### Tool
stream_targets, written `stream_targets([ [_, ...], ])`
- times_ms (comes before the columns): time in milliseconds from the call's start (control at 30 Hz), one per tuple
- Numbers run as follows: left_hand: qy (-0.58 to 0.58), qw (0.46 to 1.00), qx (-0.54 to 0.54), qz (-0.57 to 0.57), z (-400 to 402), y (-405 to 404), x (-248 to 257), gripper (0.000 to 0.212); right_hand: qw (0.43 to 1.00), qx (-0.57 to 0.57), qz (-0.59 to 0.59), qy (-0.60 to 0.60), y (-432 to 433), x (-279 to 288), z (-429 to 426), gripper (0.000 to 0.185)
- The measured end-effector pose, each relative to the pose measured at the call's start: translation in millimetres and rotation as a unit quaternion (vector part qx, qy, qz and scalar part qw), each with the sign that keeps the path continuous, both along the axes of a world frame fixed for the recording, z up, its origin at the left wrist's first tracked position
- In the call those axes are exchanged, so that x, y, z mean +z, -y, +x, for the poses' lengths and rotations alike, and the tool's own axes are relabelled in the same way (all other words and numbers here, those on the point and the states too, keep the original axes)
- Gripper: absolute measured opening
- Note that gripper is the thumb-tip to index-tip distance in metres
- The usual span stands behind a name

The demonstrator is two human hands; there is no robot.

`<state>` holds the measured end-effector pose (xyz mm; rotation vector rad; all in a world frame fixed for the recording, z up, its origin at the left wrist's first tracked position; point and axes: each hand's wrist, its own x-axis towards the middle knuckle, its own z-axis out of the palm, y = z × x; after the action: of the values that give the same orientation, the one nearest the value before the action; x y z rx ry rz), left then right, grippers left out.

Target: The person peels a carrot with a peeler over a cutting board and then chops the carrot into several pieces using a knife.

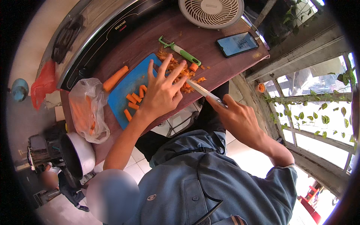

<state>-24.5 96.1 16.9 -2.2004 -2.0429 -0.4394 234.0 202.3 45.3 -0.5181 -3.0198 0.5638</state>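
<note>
My left hand (pixel 161 90) spreads its fingers over a blue cutting board (pixel 118 98), with nothing visible in its grasp; what lies beneath the palm is hidden. In my right hand (pixel 239 118) is a kitchen knife (pixel 201 90), its tip close by a left fingertip; whether they touch I cannot tell. Several cut carrot sticks (pixel 133 105) rest on the board, left of my left hand. Carrot peelings (pixel 172 64) are heaped at the board's far right edge, beside a carrot end piece (pixel 193 67). Beyond them lies a green-and-white peeler (pixel 181 52).
A whole carrot (pixel 116 78) and a clear plastic bag of carrots (pixel 84 112) lie left of the board. A phone (pixel 237 44) and a fan (pixel 212 12) sit on the wooden table (pixel 129 56). Left are a Rinnai stove (pixel 112 36), a metal pot (pixel 83 154) and another person (pixel 67 185).
</note>
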Motion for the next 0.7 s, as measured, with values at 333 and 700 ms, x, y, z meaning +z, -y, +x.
stream_targets([
  [333, 0.166, 0.962, 0.097, 0.192, -1.9, 31.9, 15.8, 0.006, 0.992, -0.074, -0.087, -0.054, 6.0, 6.3, 11.2, 0.062],
  [700, 0.283, 0.852, 0.374, 0.233, -41.5, 174.1, -8.5, 0.004, 0.91, -0.042, -0.373, -0.175, 100.9, -34.1, -59.0, 0.059],
])
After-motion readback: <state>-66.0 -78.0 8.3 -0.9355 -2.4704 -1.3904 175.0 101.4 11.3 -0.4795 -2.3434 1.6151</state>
